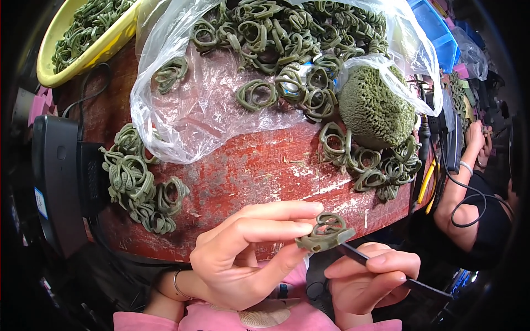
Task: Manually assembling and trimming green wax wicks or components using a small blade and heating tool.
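Between the thumb and fingertips of my left hand [237, 254] is a green wax ring [326, 237] with curved, looping bands. My right hand [375, 276] pinches a thin, flat, dark blade-like tool [425, 288]. The tool's far end meets the lower right side of the ring; the exact contact is hard to see. Both hands are in front of the near edge of a worn red table [259, 171]. Similar green rings lie in a cluster [132, 185] on the left and in another group [381, 165] on the right.
A clear plastic bag [204, 116] with many green rings [265, 33] spreads over the table. Beside it sits a porous green block [375, 107]. A yellow basket [99, 52] stands far left, near a black device [55, 171]. At right are pliers [426, 182], cables and another person's arm [462, 182].
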A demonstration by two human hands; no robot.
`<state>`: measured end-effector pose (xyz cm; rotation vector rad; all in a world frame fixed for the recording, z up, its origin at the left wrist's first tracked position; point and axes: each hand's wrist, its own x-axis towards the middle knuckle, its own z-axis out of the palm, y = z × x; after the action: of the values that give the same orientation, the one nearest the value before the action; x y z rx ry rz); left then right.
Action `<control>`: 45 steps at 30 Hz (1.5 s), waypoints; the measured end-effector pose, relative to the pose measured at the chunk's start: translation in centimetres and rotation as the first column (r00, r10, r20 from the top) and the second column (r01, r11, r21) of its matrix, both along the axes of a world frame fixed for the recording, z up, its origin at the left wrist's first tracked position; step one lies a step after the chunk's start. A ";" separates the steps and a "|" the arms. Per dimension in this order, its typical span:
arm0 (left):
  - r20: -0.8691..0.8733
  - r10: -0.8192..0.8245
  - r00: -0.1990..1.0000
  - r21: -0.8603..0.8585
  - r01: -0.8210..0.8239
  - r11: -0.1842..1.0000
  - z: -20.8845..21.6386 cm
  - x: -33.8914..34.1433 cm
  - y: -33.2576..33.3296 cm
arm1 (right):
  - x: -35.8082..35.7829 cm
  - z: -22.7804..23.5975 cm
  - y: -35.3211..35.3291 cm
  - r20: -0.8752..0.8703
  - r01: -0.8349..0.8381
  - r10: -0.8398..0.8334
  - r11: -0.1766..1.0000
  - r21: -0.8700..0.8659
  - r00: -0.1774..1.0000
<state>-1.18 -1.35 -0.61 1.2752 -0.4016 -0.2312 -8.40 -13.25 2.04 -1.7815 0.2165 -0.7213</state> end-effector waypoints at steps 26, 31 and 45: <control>-0.180 -0.139 0.974 -0.126 0.117 0.985 2.4 0.0 0.5 | 0.1 -1.6 -0.2 0.305 0.082 -0.128 0.983 0.162 0.944; -0.192 -0.007 0.981 -0.165 -0.025 0.986 1.9 -0.8 0.2 | -0.2 -1.6 -0.7 0.282 -0.002 -0.021 0.997 0.082 0.959; 0.005 0.009 1.000 -0.022 -0.009 1.000 1.6 -0.4 0.6 | -0.6 -1.3 -1.5 0.141 -0.086 0.085 0.996 -0.002 0.986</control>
<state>-1.62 -0.78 0.94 1.2563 -0.4018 -0.2148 -8.98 -14.74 0.73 -1.7171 0.0460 -0.7812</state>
